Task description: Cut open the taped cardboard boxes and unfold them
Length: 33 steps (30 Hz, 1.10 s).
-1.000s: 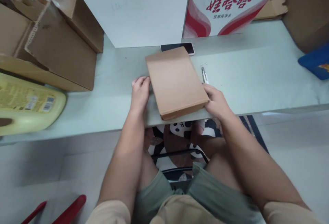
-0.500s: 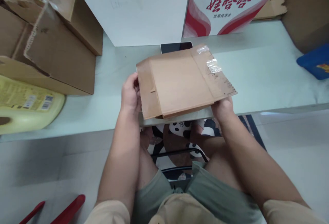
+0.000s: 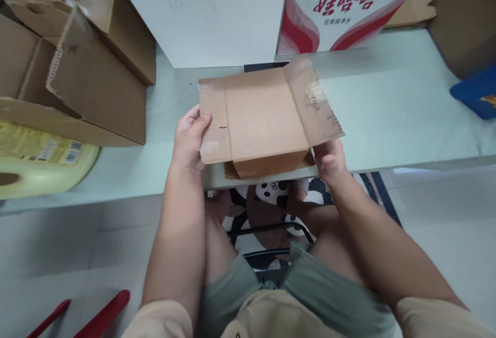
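A small brown cardboard box (image 3: 267,116) is held tilted above the near edge of the table, its side flaps spread out left and right. My left hand (image 3: 189,139) grips the left flap, thumb on top and the other fingers partly hidden. At the lower right, my right hand (image 3: 330,161) is closed at the box below the right flap, which covers some of its fingers. That flap has shiny tape remnants and a ragged edge. Beneath the main panel, a lower flap (image 3: 271,166) hangs folded down. Behind the box, a dark flat device (image 3: 263,66) is mostly covered.
Large brown boxes (image 3: 104,85) and a yellow jug (image 3: 46,159) stand at left. At the back are a white box (image 3: 217,17) and a red-and-white carton (image 3: 349,12). A blue container (image 3: 475,94) sits at right. The table edge (image 3: 418,165) runs before my knees.
The box has shifted slightly left and turned, so its lower side now shows more. My left thumb has come onto the top of the left flap. Both hands moved a little left.
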Tool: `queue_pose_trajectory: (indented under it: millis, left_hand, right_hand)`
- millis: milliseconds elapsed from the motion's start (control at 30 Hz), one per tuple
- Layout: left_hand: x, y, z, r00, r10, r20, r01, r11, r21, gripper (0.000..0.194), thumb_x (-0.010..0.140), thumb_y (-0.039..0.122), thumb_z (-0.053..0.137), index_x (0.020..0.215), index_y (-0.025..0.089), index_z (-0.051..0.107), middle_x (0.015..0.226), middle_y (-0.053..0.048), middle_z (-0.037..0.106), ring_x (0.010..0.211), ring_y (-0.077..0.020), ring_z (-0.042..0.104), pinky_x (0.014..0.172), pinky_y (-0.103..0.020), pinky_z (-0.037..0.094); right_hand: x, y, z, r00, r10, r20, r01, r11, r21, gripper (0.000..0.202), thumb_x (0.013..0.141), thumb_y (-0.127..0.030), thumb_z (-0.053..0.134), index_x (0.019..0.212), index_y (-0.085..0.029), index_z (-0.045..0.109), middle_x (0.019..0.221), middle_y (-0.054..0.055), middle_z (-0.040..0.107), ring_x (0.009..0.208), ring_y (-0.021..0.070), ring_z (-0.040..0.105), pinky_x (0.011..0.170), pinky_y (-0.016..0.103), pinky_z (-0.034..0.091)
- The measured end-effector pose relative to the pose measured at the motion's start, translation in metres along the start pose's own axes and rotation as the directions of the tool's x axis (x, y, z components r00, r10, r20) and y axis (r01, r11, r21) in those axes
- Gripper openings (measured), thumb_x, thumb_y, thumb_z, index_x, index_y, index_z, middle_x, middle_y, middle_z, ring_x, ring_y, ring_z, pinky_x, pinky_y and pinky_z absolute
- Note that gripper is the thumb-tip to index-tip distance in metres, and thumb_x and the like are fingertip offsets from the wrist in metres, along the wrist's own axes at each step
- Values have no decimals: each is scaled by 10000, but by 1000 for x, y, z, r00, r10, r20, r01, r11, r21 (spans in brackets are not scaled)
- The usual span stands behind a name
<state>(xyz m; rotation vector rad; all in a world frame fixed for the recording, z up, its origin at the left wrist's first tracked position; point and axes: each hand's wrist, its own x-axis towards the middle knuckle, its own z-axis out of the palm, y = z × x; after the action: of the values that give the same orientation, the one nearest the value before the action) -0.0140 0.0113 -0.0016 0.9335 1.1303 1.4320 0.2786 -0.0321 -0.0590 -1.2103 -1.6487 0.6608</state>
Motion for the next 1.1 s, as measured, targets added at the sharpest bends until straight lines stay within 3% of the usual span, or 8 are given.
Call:
queue_pose_trajectory:
  millis: [100,233,400,567,733,800,967,1100]
  left_hand:
    - [2,-1,-5,998,-14,-63,8,997,-81,401,752,560,786,916,201,713,942,-105,767,1212,-348,700,915,-425,648]
    - [-9,7,-8,982,-100,163,117,988,-99,467,828,631,660,972,190,709,1047,-138,758,1266,-386,666,944,-489,640]
    - [-18,3,-7,935,-219,279,231,973,-10,572,835,712,638,1059,190,704,1018,-135,765,1174,-371,711,917,-481,646]
    - [-11,-13,-10,955,-227,190,228,974,20,664,874,776,553,1150,185,679,963,-132,753,1062,-356,742,811,-447,654]
    - [-4,-22,-13,973,-227,30,226,973,37,595,869,775,549,890,194,677,581,-53,586,601,-246,690,468,-310,541]
    - [-4,-18,-15,970,-241,39,240,970,27,578,888,748,497,819,198,658,531,-51,536,571,-252,675,424,-306,507]
    - [-5,0,-15,967,-168,192,177,984,-27,350,834,474,485,759,182,663,601,-113,601,882,-366,745,691,-464,628]
    - [2,-5,-12,995,97,30,-99,991,89,242,679,206,713,920,190,692,935,-63,749,1026,-270,713,1012,-431,586]
  right_hand:
    - [3,-10,0,995,87,-45,-86,996,28,659,731,-812,673,1014,-217,674,939,109,756,931,306,735,837,465,611]
    - [8,-19,0,975,129,-178,-135,991,-20,477,765,-642,725,957,-220,614,749,16,668,666,195,621,635,351,532]
    - [12,-22,0,970,186,-156,-187,982,6,498,792,-563,719,1118,-210,588,742,-4,642,626,180,576,578,322,454]
    - [12,-27,0,957,211,-197,-214,977,8,445,792,-519,720,1088,-204,616,803,28,682,698,206,622,656,353,497]
    - [13,-23,0,942,270,-200,-244,959,142,451,834,-595,676,1042,-195,680,854,48,724,808,233,685,764,384,559]
    - [14,-19,0,927,313,-206,-270,939,215,452,857,-634,644,985,-206,709,862,45,737,862,241,707,826,399,571]
    - [18,-15,3,888,387,-248,-257,865,430,356,825,-554,703,1010,-254,747,964,16,774,981,237,724,950,404,567]
    - [22,-18,3,844,410,-346,-192,833,519,302,761,-480,722,968,-262,756,986,15,772,941,236,715,893,393,580]
